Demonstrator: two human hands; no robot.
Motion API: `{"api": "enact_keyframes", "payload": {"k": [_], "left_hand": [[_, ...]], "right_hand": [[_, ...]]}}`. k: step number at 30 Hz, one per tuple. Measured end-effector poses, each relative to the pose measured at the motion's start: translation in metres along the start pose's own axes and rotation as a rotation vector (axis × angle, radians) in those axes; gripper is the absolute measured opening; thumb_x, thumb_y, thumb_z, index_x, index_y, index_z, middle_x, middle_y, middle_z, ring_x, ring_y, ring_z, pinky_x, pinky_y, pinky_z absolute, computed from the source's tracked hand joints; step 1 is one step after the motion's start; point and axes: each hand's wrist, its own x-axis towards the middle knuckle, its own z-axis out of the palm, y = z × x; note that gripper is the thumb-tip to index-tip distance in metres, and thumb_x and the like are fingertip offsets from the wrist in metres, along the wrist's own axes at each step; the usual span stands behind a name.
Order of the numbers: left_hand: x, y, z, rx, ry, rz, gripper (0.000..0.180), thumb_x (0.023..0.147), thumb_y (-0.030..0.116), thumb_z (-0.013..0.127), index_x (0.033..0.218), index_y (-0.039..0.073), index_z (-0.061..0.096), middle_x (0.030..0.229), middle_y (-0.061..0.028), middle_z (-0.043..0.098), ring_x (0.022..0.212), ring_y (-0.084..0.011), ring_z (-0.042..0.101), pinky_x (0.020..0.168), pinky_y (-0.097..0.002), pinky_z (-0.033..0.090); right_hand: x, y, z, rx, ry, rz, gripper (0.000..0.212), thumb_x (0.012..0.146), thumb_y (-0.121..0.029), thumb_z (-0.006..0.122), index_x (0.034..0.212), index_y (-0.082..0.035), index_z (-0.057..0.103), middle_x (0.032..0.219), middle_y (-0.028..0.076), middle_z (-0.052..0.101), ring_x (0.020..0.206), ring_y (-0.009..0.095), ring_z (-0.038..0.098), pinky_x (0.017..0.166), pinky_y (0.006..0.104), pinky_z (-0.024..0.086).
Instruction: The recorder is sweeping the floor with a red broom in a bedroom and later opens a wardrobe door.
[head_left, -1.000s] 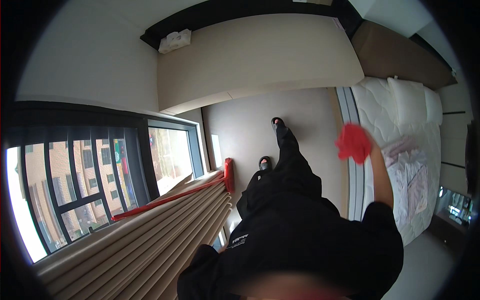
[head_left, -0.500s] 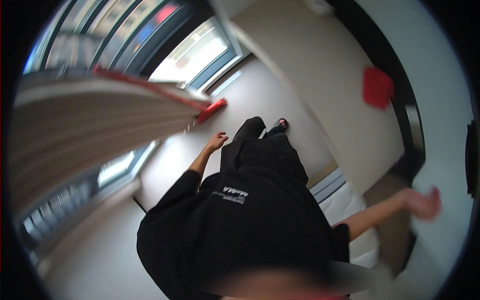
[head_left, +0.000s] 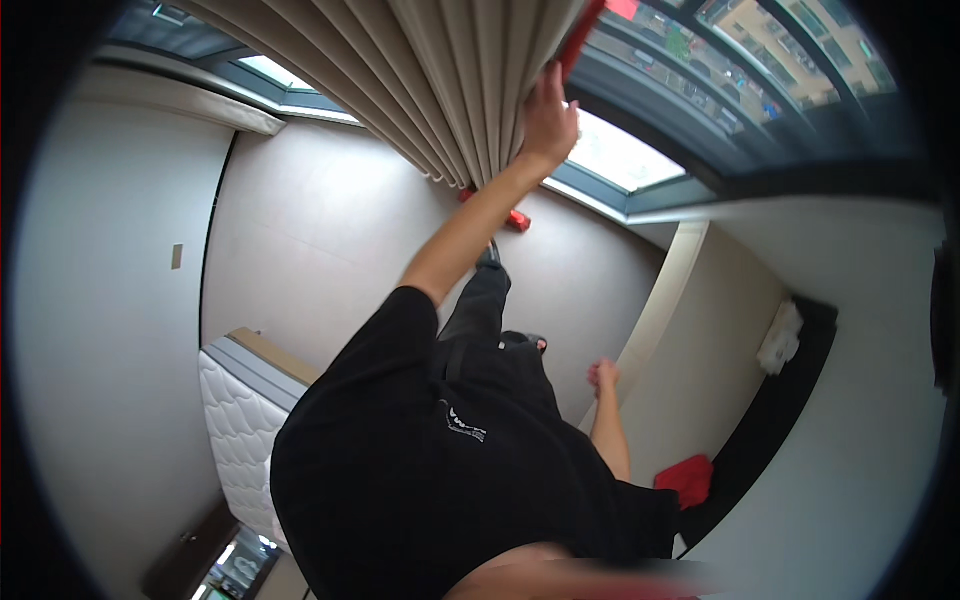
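Note:
My left hand (head_left: 550,122) is raised at the edge of a beige pleated curtain (head_left: 455,90). Its fingers stretch up to a red pole (head_left: 580,42) beside the curtain; the fingertips meet the pole's lower visible part, and I cannot tell how firmly they touch. Below, a red piece (head_left: 517,221) lies on the floor at the curtain's hem, close to my foot. Low at my right side hangs my right hand (head_left: 603,375), holding nothing that shows, its fingers loosely bent and apart.
Windows (head_left: 625,150) run behind the curtain. At the right is a beige ledge (head_left: 690,330) with a white bundle (head_left: 780,338) and a red cloth-like item (head_left: 685,482) farther along. A white mattress (head_left: 235,420) stands at the left, by a pale wall (head_left: 110,300).
My body has turned toward the window, so the curtain is now ahead of me. My left hand has risen from my side to the red pole; my right hand has dropped from outstretched to my side.

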Motion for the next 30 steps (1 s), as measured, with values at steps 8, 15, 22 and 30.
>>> {"api": "enact_keyframes", "payload": {"k": [8, 15, 22, 30], "left_hand": [[0.045, -0.010, 0.088, -0.177, -0.021, -0.183, 0.016, 0.089, 0.009, 0.059, 0.104, 0.009, 0.057, 0.089, -0.0161, 0.065, 0.078, -0.0396, 0.065, 0.066, -0.0530, 0.051], [-0.082, -0.011, -0.114, -0.876, -0.697, -0.125, 0.028, 0.086, 0.012, 0.069, 0.113, 0.009, 0.063, 0.104, -0.0111, 0.066, 0.100, -0.0343, 0.065, 0.091, -0.0454, 0.051], [-0.163, -0.128, -0.333, -0.373, -0.470, -0.580, 0.057, 0.087, 0.032, 0.073, 0.136, 0.008, 0.057, 0.130, -0.0164, 0.062, 0.119, -0.0350, 0.060, 0.101, -0.0436, 0.048], [-0.202, -0.146, -0.436, 0.349, -0.010, -1.040, 0.090, 0.072, 0.039, 0.084, 0.149, 0.013, 0.046, 0.152, -0.0124, 0.046, 0.135, -0.0370, 0.047, 0.110, -0.0541, 0.039]], "right_hand": [[-0.127, -0.345, 0.090, 0.088, 0.229, -1.192, 0.051, 0.097, -0.032, 0.069, 0.135, -0.002, 0.053, 0.111, 0.007, 0.063, 0.097, 0.017, 0.061, 0.085, 0.0297, 0.050], [-0.341, -0.365, 0.209, 0.162, -0.289, -1.538, 0.036, 0.101, -0.028, 0.065, 0.116, 0.000, 0.048, 0.079, 0.010, 0.062, 0.068, 0.017, 0.062, 0.065, 0.0314, 0.052], [-0.474, -0.405, 0.363, -0.451, -1.409, -1.587, 0.018, 0.094, -0.021, 0.070, 0.086, -0.005, 0.069, 0.069, 0.005, 0.068, 0.064, 0.019, 0.066, 0.063, 0.0294, 0.052], [-0.692, -0.473, 0.543, -0.237, -3.119, -0.178, 0.019, 0.096, -0.009, 0.060, 0.087, 0.002, 0.073, 0.052, 0.002, 0.054, 0.035, 0.008, 0.041, 0.039, 0.0244, 0.038]]}}
